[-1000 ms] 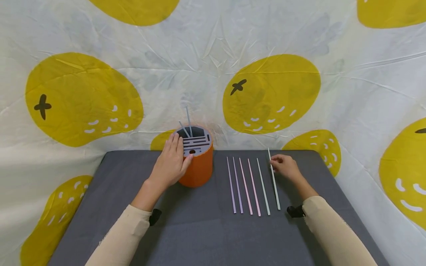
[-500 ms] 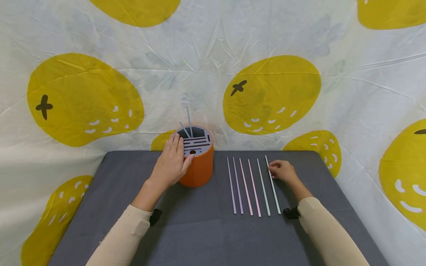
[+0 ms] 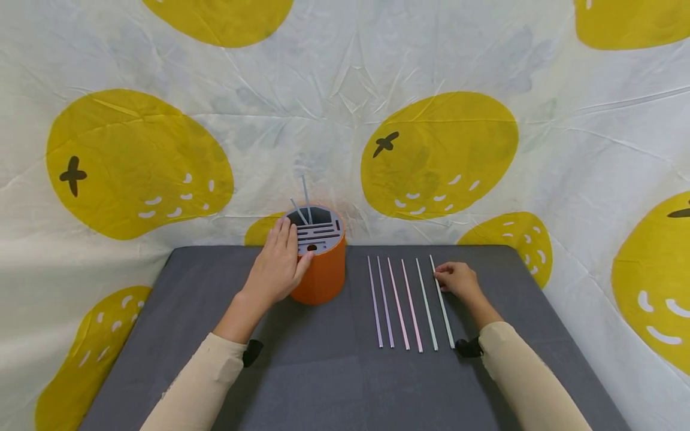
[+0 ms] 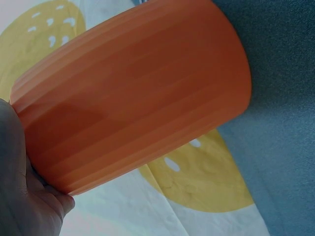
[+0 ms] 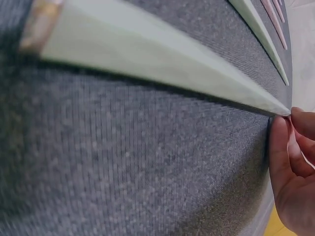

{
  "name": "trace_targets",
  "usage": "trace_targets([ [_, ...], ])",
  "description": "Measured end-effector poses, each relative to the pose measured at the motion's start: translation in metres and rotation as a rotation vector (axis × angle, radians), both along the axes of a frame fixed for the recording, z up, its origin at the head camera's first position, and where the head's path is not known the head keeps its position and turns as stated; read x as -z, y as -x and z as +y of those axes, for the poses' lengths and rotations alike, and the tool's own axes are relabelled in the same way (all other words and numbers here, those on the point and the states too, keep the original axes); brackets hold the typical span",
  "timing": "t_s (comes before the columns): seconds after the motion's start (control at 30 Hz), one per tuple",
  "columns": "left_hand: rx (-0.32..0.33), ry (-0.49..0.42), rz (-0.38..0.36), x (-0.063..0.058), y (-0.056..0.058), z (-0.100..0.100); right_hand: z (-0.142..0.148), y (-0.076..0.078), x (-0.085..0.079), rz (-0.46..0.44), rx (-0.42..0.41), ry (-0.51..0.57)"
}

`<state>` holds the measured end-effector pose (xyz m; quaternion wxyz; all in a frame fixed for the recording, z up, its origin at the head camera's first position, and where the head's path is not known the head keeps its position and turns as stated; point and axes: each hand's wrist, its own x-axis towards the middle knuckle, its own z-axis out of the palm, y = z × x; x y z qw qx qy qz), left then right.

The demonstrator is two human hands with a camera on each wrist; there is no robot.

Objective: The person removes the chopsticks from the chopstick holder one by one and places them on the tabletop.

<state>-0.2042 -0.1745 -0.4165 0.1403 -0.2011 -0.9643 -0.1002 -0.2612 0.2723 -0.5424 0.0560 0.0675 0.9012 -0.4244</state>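
Far right in a row of chopsticks lies a pale green chopstick [image 3: 442, 305]; my right hand [image 3: 460, 281] pinches it near its far end between thumb and fingertips. The right wrist view shows this chopstick [image 5: 147, 54] stretching along the dark cloth to the pinching fingers. An orange round knife block [image 3: 323, 275] with a grey slotted top stands at the back, left of the row. My left hand [image 3: 274, 263] rests on its top rim, fingers straight and thumb along the near side. Two grey-blue chopsticks [image 3: 306, 200] stick up from the block's large opening.
Left of the pinched chopstick lie another green chopstick [image 3: 427, 305], pink chopsticks [image 3: 398, 304] and purple chopsticks [image 3: 374, 302], roughly parallel. A dark grey cloth [image 3: 334, 389] covers the table. Behind it hangs a white curtain [image 3: 323, 72] with yellow fruit prints.
My right hand has moved slightly left and toward me, bringing the green chopstick down beside the row. The left hand and the knife block have stayed in place.
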Motion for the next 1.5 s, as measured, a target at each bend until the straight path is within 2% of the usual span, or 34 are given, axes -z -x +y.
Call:
trace_targets([
  [0.37,0.007,-0.001,0.024,0.003,-0.001,-0.001,0.001,-0.006,0.005,0.062,0.033,-0.039],
  [0.77,0.003,0.011,0.021,0.001,0.0,0.0,0.0,-0.006,-0.003,0.095,-0.002,-0.058],
  [0.97,0.0,0.008,0.022,0.001,0.0,0.0,-0.01,0.001,-0.026,0.212,-0.055,-0.144],
  [1.03,0.001,0.008,0.028,0.0,0.0,0.0,-0.017,0.005,-0.037,0.244,-0.086,-0.143],
  [1.5,0.018,0.006,0.066,0.003,0.001,-0.001,-0.078,0.019,-0.11,0.302,-0.218,0.037],
])
